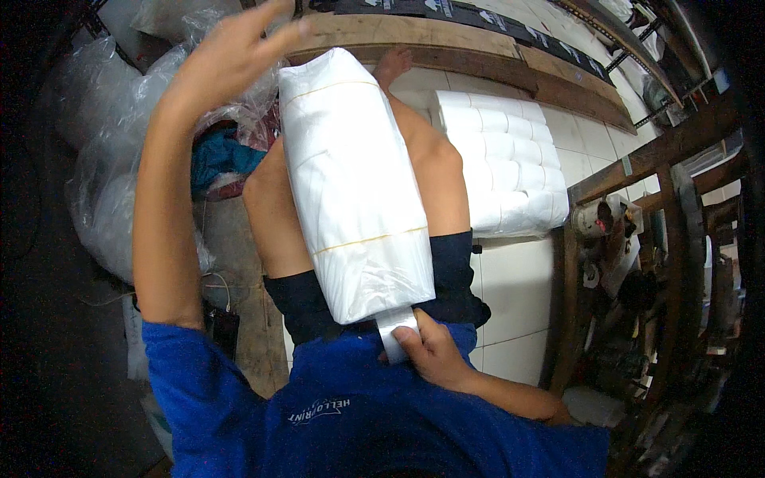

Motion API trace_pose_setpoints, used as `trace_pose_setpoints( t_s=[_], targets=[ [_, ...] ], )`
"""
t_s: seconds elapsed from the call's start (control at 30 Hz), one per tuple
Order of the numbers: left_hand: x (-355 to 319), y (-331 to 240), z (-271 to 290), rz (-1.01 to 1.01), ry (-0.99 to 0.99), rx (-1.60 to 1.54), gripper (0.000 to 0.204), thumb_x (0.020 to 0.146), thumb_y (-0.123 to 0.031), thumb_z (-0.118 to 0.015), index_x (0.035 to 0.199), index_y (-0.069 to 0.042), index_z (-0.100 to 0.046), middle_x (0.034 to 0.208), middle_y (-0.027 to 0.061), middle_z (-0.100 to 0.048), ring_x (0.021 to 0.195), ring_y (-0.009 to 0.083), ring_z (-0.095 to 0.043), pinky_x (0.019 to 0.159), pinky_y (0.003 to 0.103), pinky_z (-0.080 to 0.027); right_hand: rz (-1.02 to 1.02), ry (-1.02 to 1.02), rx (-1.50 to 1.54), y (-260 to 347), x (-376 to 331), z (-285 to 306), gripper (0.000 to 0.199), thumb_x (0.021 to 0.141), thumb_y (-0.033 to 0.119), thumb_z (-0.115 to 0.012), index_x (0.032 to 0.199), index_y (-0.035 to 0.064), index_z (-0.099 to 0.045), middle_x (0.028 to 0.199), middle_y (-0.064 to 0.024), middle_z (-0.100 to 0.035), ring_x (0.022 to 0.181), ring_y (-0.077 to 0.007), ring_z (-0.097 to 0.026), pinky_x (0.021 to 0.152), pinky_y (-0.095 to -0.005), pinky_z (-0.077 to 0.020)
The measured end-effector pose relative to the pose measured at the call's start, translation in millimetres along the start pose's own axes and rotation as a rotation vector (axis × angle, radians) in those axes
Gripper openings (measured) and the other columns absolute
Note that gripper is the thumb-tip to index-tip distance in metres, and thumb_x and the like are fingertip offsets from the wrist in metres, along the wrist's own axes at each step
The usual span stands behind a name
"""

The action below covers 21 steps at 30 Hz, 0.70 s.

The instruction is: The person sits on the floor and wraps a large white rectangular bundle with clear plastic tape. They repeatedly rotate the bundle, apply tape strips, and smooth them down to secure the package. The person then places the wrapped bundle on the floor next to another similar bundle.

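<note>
Across my lap and thighs lies a long white plastic-wrapped bundle [351, 175], with two thin yellowish bands around it. Its far end is gathered flat, and its near end has a shiny clear covering. My right hand [434, 350] grips a translucent whitish strip [396, 331], which looks like packing tape, at that near end. Whether the strip is stuck to the bundle I cannot tell. Raised beyond the bundle's far left corner, my left hand [235, 52] is empty and slightly blurred, its fingers apart.
Right of my legs, a block of similar white rolls [502, 159] rests on the tiled floor [514, 303]. Crumpled clear plastic bags [119, 159] pile up at left. A wooden plank [414, 48] runs along the far side, and a dark wooden rack [665, 215] stands at right.
</note>
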<state>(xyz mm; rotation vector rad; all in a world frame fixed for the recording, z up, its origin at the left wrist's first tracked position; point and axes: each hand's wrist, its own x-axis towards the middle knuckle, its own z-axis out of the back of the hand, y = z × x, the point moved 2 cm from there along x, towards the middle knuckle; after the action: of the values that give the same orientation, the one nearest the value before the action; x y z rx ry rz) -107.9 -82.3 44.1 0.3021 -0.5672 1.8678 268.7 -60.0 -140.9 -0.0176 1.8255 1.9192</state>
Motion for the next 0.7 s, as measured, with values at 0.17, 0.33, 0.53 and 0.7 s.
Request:
trace_pose_setpoints(
  t_s=[0.17, 0.33, 0.53, 0.7],
  targets=[
    [32.3, 1.8, -88.2, 0.044, 0.194, -0.04, 0.066, 0.096, -0.049, -0.043, 0.135, 0.005, -0.044, 0.146, 0.0254, -0.036, 0.137, 0.0355, -0.032, 0.113, 0.039, -0.024, 0.01, -0.012, 0.054, -1.9, 5.0, -0.4, 0.032, 0.097, 0.031, -0.053, 0.1, -0.0007, -0.053, 0.079, -0.0211, -0.062, 0.072, -0.0282, -0.065, 0.063, -0.0406, -0.048],
    [-42.2, -37.9, -115.7, -0.09, 0.158, 0.113, 0.09, 0.09, -0.066, -0.039, 0.139, 0.009, -0.035, 0.146, 0.0342, -0.026, 0.141, 0.0438, -0.02, 0.116, 0.048, -0.015, 0.068, -0.05, -0.099, 7.3, 8.0, 3.8, 0.034, 0.097, 0.029, -0.053, 0.11, -0.0024, -0.05, 0.084, -0.0202, -0.064, 0.073, -0.0271, -0.064, 0.065, -0.04, -0.049],
    [-119.4, -135.9, -63.7, -0.205, 0.323, -0.144, 0.093, 0.073, -0.059, -0.066, 0.138, 0.002, -0.039, 0.149, 0.0249, -0.03, 0.139, 0.0435, -0.024, 0.114, 0.055, -0.017, 0.083, -0.016, -0.076, -9.1, 11.6, 4.9, 0.043, 0.096, 0.028, -0.054, 0.123, -0.0037, -0.043, 0.094, -0.0197, -0.065, 0.083, -0.0243, -0.066, 0.069, -0.0384, -0.0508],
    [-158.1, -161.4, -67.1, -0.317, 0.35, -0.058, 0.075, 0.072, -0.046, -0.07, 0.13, -0.003, -0.05, 0.147, 0.0202, -0.037, 0.138, 0.0351, -0.033, 0.112, 0.054, -0.024, 0.054, 0.028, -0.035, 0.6, 22.2, 8.2, 0.043, 0.095, 0.024, -0.056, 0.125, -0.0031, -0.041, 0.097, -0.0186, -0.064, 0.087, -0.0219, -0.065, 0.071, -0.0369, -0.0509]
  ],
)
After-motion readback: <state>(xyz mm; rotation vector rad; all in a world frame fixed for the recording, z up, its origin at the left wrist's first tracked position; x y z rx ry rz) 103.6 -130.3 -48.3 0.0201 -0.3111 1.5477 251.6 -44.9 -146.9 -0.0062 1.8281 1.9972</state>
